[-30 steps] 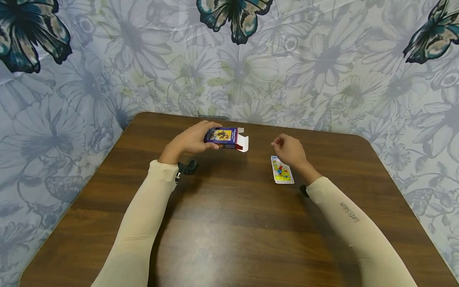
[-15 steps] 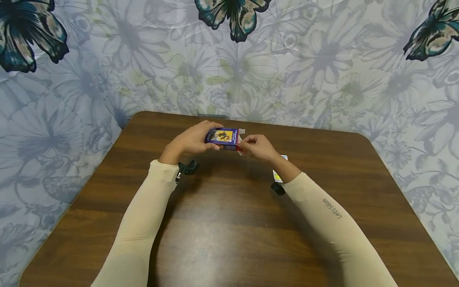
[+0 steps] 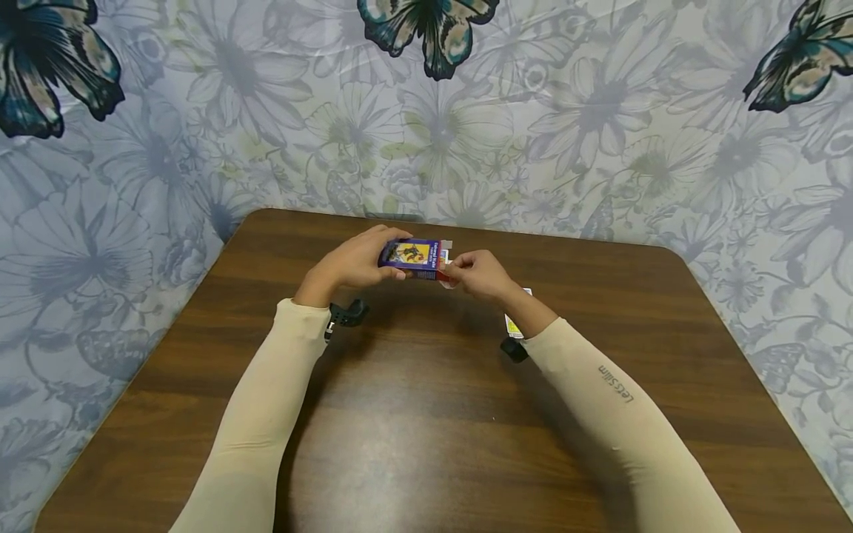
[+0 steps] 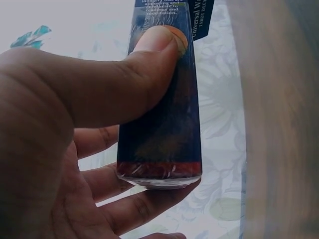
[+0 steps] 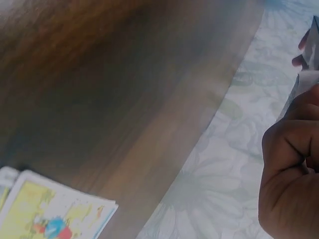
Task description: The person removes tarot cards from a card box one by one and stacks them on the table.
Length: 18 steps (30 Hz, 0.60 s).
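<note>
My left hand [image 3: 356, 259] grips a dark blue tarot deck box [image 3: 412, 254] above the far part of the table, thumb along its narrow side. In the left wrist view the thumb [image 4: 142, 74] presses the printed side and the fingers reach round behind. The box's open end faces right, its white flap partly hidden. At that mouth the thumb and fingers of my right hand [image 3: 481, 274] pinch a tarot card, of which a pale sliver shows; how many cards are pinched I cannot tell. Under the right wrist lies a small stack of tarot cards [image 5: 55, 214], mostly hidden in the head view.
The brown wooden table [image 3: 400, 414] ends at a straight back edge just beyond the hands. Behind it hangs a floral cloth [image 3: 266, 133] with several large butterflies. A dark wrist mount [image 3: 349, 312] sits on the left wrist, another [image 3: 514, 349] on the right.
The right hand has come left from above the card stack to the box's open end and pinches there. Its forearm now covers most of the stack. The left hand and box stay nearly still.
</note>
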Available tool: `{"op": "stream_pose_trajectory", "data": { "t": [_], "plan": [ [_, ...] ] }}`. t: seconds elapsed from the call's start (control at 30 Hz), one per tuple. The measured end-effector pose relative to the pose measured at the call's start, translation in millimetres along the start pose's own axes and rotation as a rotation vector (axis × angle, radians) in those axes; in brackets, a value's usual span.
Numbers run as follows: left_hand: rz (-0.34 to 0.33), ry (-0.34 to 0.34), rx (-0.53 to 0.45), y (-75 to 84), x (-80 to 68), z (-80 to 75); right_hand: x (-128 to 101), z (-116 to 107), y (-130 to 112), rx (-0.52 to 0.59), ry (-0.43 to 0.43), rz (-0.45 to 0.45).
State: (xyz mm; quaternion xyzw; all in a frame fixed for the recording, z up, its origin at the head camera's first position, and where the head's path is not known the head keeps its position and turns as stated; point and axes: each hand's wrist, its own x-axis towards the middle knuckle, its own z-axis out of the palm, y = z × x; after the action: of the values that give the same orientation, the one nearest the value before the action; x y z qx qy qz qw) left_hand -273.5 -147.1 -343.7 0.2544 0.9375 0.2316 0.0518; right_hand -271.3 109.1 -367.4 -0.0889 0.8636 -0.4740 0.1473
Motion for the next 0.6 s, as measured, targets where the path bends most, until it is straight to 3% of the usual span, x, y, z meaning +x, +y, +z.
{"op": "stream_pose_trajectory", "data": {
  "t": [0.2,0.6],
  "plan": [
    [-0.008,0.010,0.016,-1.2,0.0,-0.9,-6.3,-17.4,5.4,0.118,-0.033,0.033],
    [-0.011,0.013,0.008,-2.9,-2.6,-3.2,-12.7,-32.3,9.5,0.167,-0.027,0.057]
  ]
}}
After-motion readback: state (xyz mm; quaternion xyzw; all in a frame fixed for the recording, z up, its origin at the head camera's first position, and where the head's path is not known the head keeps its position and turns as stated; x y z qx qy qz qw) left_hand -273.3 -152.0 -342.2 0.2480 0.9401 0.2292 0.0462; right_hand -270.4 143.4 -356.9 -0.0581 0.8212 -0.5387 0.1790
